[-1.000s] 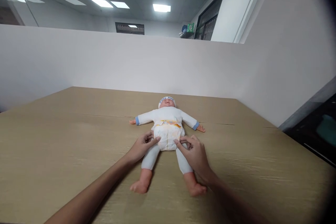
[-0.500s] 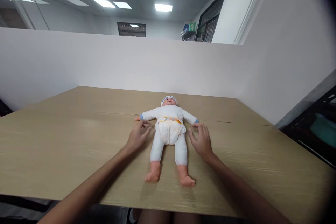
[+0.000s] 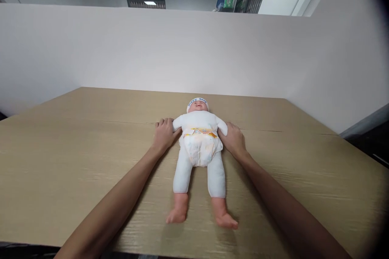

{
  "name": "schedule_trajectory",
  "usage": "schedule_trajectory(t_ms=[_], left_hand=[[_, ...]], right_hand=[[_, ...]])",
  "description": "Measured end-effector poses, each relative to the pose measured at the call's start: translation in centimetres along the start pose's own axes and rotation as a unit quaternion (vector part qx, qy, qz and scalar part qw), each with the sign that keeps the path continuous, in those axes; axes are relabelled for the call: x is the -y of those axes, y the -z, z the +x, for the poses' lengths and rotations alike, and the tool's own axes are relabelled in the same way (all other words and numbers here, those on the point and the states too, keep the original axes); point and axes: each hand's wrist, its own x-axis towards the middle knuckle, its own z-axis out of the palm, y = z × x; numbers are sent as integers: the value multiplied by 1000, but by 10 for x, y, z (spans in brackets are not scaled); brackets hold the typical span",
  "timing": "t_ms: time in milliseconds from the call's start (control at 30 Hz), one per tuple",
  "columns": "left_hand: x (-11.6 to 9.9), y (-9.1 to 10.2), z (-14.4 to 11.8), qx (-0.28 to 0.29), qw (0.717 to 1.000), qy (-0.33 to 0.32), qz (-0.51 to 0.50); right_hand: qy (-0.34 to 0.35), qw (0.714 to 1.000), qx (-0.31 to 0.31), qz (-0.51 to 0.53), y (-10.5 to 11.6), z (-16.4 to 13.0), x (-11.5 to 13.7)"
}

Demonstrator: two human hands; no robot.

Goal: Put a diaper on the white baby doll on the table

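A baby doll [image 3: 199, 119] lies on its back on the table, its head away from me and its bare feet towards me. It has a white cloth body, a white headband with dark lettering, and a white diaper [image 3: 200, 149] with an orange patterned waistband. My left hand [image 3: 164, 134] is wrapped round the doll's arm on the left. Round the arm on the right, my right hand [image 3: 233, 138] is closed in the same way. Both of the doll's hands are hidden by mine.
The wood-coloured table [image 3: 91, 162] has thin seams across its top. A white partition wall [image 3: 170, 52] rises along its far edge, with another white wall at the right. Something dark [image 3: 373, 137] stands past the right edge.
Both my hands have moved forward from beside the diaper and closed on the doll's arms. The view has tipped down and come closer to the doll.
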Motion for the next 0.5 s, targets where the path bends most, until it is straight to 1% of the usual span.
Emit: schedule_trajectory(t_ms=[67, 133, 200, 233, 267, 300, 333, 367, 400, 433, 467, 500], left_hand=[[-11, 15, -4, 14, 999, 33, -7], [-24, 39, -15, 23, 996, 71, -55], [-36, 67, -39, 20, 987, 105, -120], [-41, 82, -59, 14, 982, 117, -151], [-47, 97, -85, 8, 976, 127, -177], [-54, 110, -117, 2, 971, 137, -195], [-60, 122, -154, -2, 967, 145, -212], [-67, 133, -194, 12, 960, 160, -231], [-74, 143, -237, 43, 950, 180, -251], [-80, 151, -281, 87, 940, 190, -270], [-87, 158, -322, 146, 928, 188, -287], [-92, 165, -360, 175, 921, 192, -289]], right_hand=[[-23, 1000, 7, 6, 9, -3, 13], [-26, 999, 13, 15, 23, -9, 22], [-25, 999, 18, 42, 44, -23, 27], [-22, 997, 20, 71, 57, -35, 27], [-19, 994, 25, 108, 71, -49, 25], [-14, 988, 30, 154, 86, -68, 22], [-6, 980, 43, 196, 103, -90, 18], [0, 973, 61, 224, 119, -115, 12], [14, 967, 83, 240, 135, -143, 7], [34, 961, 110, 251, 150, -173, 0], [52, 954, 140, 260, 163, -203, -6], [61, 947, 169, 264, 174, -232, -11]])
